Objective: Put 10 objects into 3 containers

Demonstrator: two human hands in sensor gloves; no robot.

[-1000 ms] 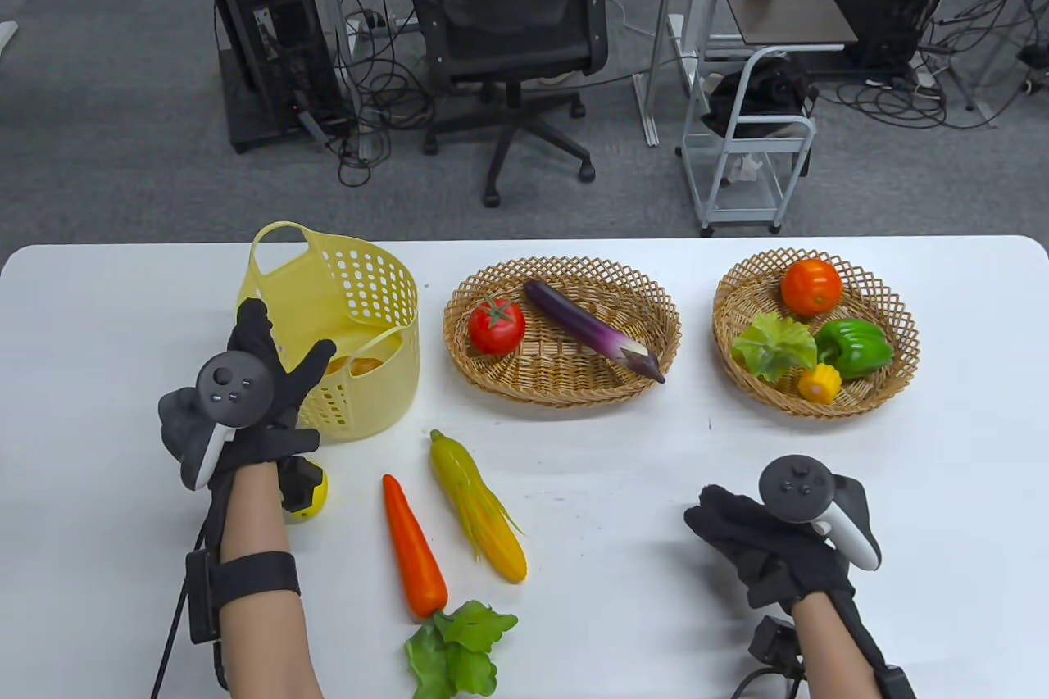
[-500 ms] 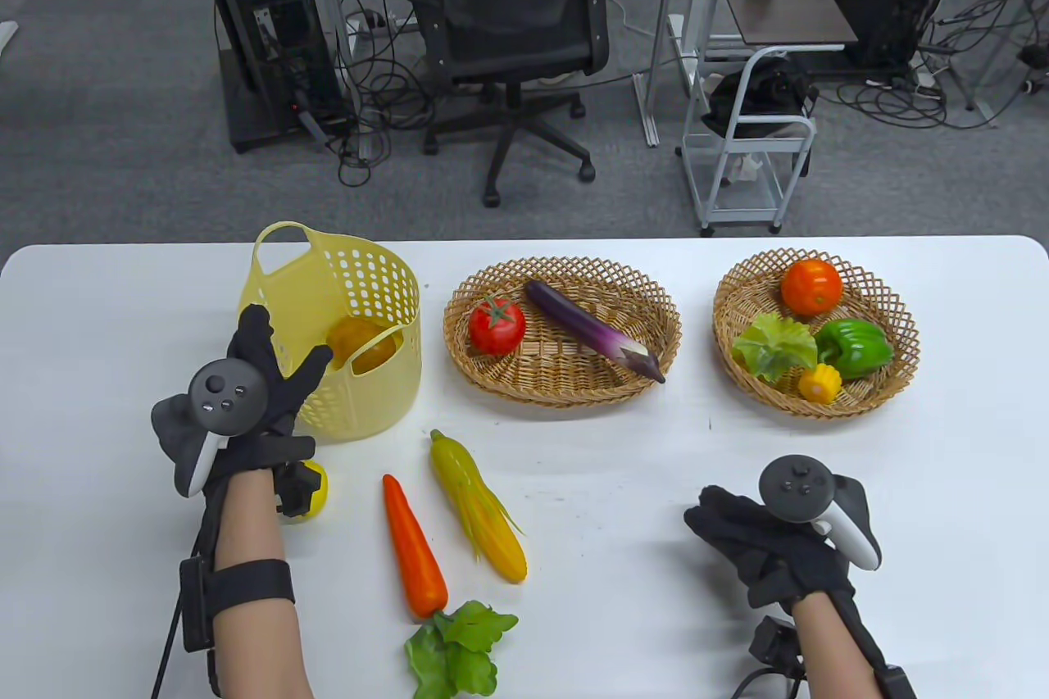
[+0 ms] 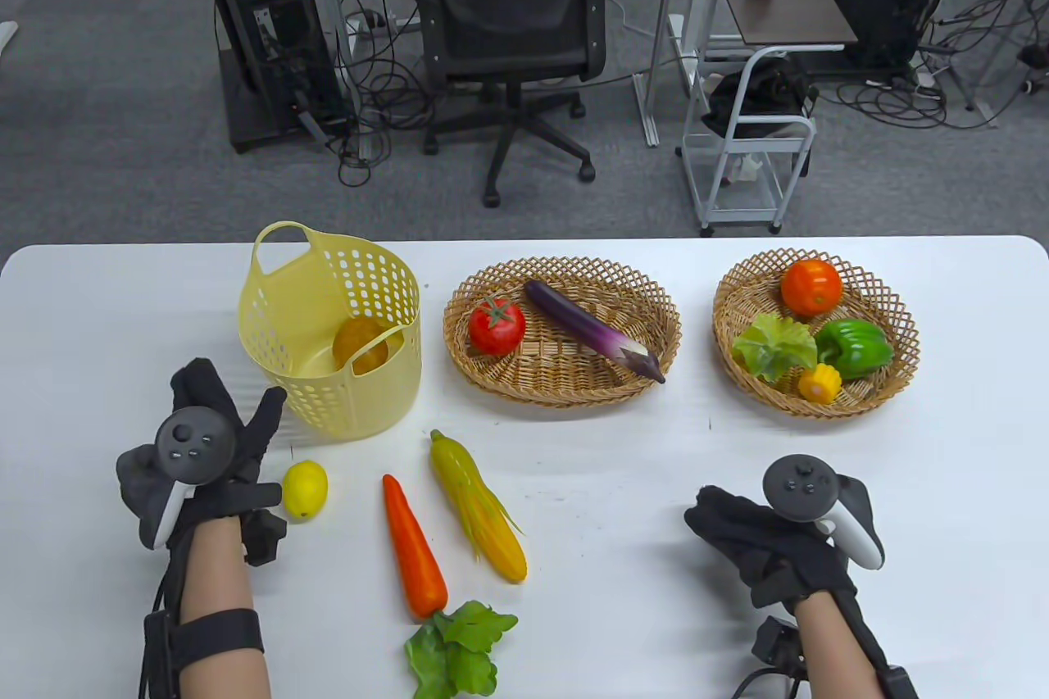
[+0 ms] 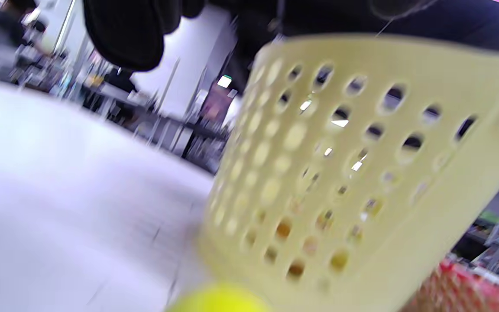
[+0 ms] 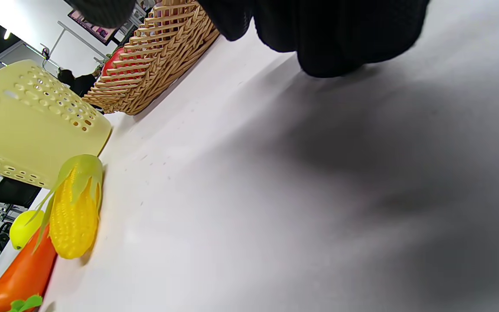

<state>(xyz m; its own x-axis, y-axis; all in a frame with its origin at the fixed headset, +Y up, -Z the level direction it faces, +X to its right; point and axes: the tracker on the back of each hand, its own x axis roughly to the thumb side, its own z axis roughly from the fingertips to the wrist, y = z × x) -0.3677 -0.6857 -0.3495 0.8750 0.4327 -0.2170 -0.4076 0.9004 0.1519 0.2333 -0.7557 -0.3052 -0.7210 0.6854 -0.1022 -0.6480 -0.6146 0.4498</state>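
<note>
**Four items on the table, six in containers**

The white table (image 3: 574,469) carries three containers in a row. The yellow plastic basket (image 3: 332,330) stands at the left with one orange-yellow round fruit (image 3: 361,342) inside. The middle wicker basket (image 3: 561,330) holds a tomato (image 3: 497,324) and an eggplant (image 3: 592,329), lying apart. The right wicker basket (image 3: 815,330) holds an orange tomato (image 3: 811,287), a lettuce leaf (image 3: 773,347), a green pepper (image 3: 852,347) and a small yellow squash (image 3: 820,383), the last three packed close together.

On the bare table lie a corn cob (image 3: 478,504) and a carrot (image 3: 414,547) side by side, a leafy green (image 3: 455,650) at the carrot's near end, and a lemon (image 3: 305,489).

The left hand (image 3: 205,453) hovers just beside the lemon and near the yellow basket, its fingers spread and released, holding nothing. The right hand (image 3: 770,543) rests on the table well apart from the vegetables, its fingers curled loosely downward around nothing.
</note>
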